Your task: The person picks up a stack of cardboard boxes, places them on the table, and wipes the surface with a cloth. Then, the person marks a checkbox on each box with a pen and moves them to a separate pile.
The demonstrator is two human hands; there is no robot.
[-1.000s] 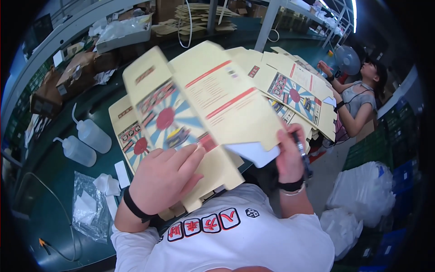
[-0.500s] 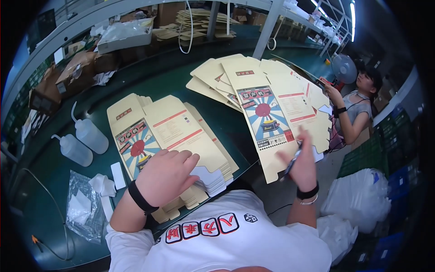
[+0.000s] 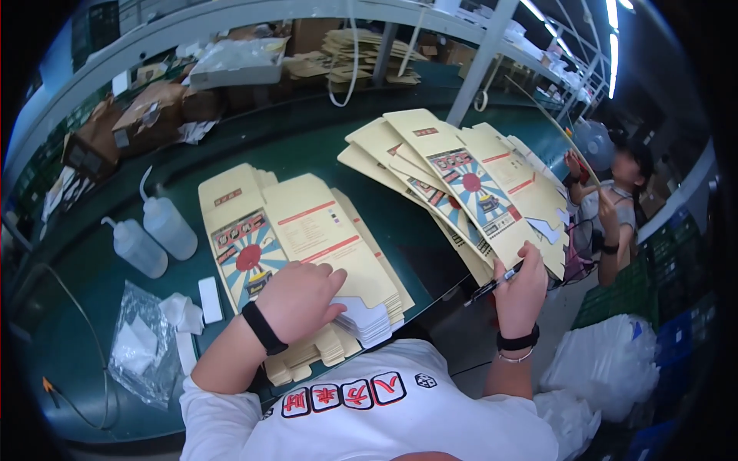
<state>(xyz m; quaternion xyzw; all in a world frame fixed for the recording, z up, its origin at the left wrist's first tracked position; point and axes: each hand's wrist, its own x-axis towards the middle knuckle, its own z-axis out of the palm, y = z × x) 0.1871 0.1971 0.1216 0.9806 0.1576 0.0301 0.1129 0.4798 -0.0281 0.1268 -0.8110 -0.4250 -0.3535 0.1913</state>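
Observation:
My left hand (image 3: 301,301) lies on the near part of a stack of flat printed cartons (image 3: 319,219), fingers loosely bent and apart from the thumb. The cartons are cream, with a blue-and-red sunburst picture on one panel and red lines on another. In my right hand (image 3: 521,298) is a dark pen (image 3: 492,286), tip toward the lower left. The right fingers are at the near end of the top carton (image 3: 473,180) on a second, fanned-out pile; whether they pinch it, I cannot tell.
Two white squeeze bottles (image 3: 171,228) stand at the left, near a clear plastic bag (image 3: 143,342) and a small white block (image 3: 210,300). A shelf post (image 3: 482,61) rises behind the right pile. A co-worker (image 3: 619,192) holds a flat board at the right. White sacks (image 3: 603,361) sit below.
My right hand has closed in from spread fingers to the top carton's near end, pen still held. The top carton has shifted over the pile. The co-worker has raised a board. The view has tilted slightly.

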